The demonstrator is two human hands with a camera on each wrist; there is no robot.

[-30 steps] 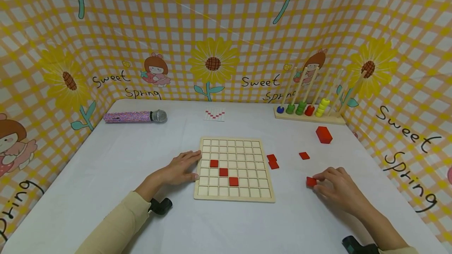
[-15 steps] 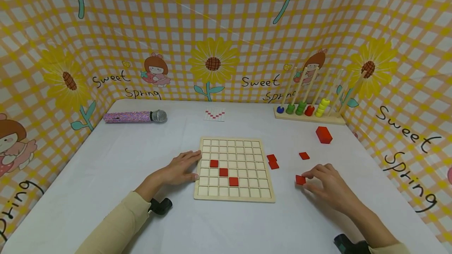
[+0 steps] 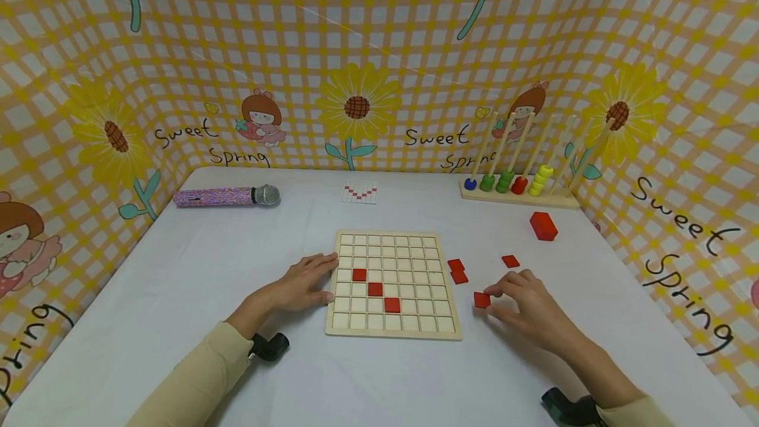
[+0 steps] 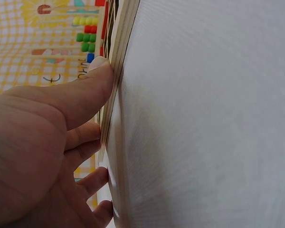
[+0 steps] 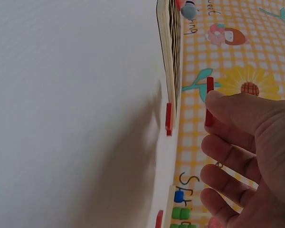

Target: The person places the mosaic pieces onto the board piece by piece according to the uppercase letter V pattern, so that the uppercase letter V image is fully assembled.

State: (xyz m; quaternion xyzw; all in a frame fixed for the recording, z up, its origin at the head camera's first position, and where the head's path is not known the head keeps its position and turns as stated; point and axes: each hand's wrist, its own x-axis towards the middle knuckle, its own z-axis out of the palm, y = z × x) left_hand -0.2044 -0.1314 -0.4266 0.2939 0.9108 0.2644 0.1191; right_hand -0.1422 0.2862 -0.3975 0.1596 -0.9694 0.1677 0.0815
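Note:
Between thumb and forefinger my right hand (image 3: 530, 308) pinches a flat red square tile (image 3: 481, 300), held just right of the wooden grid board (image 3: 409, 335). The right wrist view shows this tile edge-on, raised off the tabletop. My left hand (image 3: 304, 283) touches the board's left edge with thumb and fingertips, its fingers fairly straight; the left wrist view has the thumb against the board's side. Three red tiles (image 3: 375, 289) lie in the board's squares along a diagonal. Two loose red tiles (image 3: 457, 271) touch each other beside the board's right edge, and another red tile (image 3: 510, 261) lies farther right.
A red block (image 3: 543, 226) stands at the right, in front of a wooden rack (image 3: 518, 199) with upright rods and coloured beads. At the back lie a small pattern card (image 3: 360, 192) with a red V and a glittery microphone (image 3: 227, 196). Patterned cloth surrounds the white table.
My right hand has carried the pinched red tile leftward, nearer the board. The left hand and the other tiles have stayed in place.

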